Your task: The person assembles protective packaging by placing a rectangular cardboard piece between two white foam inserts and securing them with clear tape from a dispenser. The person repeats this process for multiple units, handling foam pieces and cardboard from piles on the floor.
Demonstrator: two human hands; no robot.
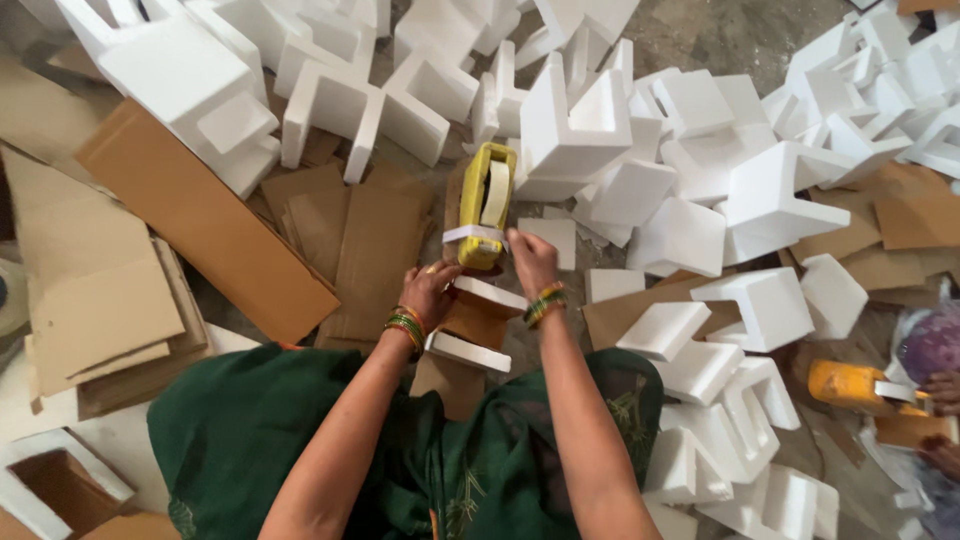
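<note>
Far left: stacked brown cardboard sheets (210,225), untouched. Centre: left hand (428,290) closed around cardboard-and-foam piece (472,325), fingers curled on its upper edge. Just above: yellow tape dispenser (487,203), standing on floor, touching piece. Right hand (531,258) pinching white tape end at dispenser's mouth, fingers pressed together. Taping judged barely begun; no strip across piece yet. Right: white foam blocks (765,205) heaped loose, apparently unprocessed.

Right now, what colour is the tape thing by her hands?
The tape dispenser is yellow, with pale tape on it; the head view shows it best.
</note>
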